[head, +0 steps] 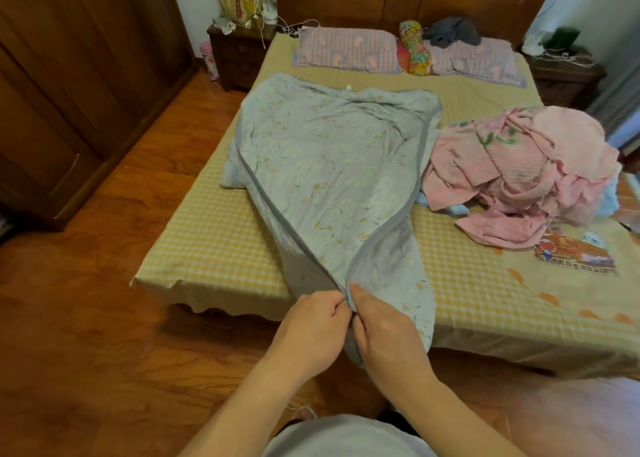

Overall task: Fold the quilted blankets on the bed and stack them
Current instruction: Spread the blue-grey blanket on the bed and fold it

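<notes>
Your left hand (317, 321) and right hand (379, 332) pinch blue quilt (332, 165) corners together at bed (214, 245) foot edge. Quilt spread mid-bed; pink blanket heap (526, 169) beside it, right. Pillows (349, 49) at headboard; cluttered nightstand (239, 54) far left.

A home bedroom: a bed (214, 234) with pillows (348, 49); wooden wardrobe (69, 85); cluttered nightstand (239, 54); wood floor (86, 318).

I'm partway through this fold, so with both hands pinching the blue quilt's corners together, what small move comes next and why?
Probably lay the joined corners down flat on the bed. The left hand and right hand hold the grey-trimmed edges of the blue quilt together at the foot of the bed, but the cloth above is twisted. The pink blankets lie unfolded.
</notes>
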